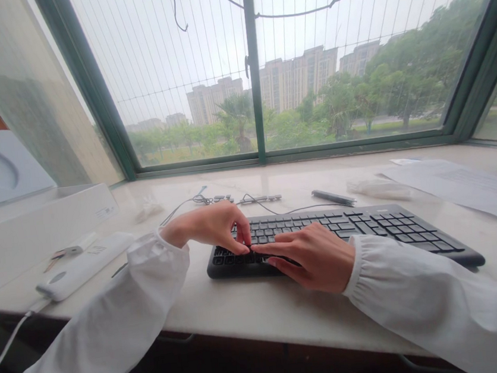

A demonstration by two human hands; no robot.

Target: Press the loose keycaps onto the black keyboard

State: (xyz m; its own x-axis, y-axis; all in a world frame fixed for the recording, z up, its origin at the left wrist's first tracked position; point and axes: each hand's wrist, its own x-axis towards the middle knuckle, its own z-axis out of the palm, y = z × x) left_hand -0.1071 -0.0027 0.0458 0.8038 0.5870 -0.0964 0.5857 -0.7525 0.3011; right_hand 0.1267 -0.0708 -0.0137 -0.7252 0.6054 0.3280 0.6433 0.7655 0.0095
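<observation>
A black keyboard [370,226] lies on the pale sill in front of me. Over its left part, my left hand [219,225] bends down with thumb and index finger pinched together at the keys. Something small and dark shows at those fingertips, too small to name. From the right, my right hand [310,257] rests low across the keyboard, fingers stretched out and thumb apart. Its index fingertip meets the pinch of the left hand. Both hands cover some of the middle and left keys. White elasticated sleeves reach both wrists.
Behind the keyboard lie small dark pieces in rows [261,199], a thin cable [179,209] and a dark grey strip [333,198]. Printed paper [464,186] is at right. A white power strip [87,268], keys [56,256] and a white box [40,216] stand left. Windows rise behind.
</observation>
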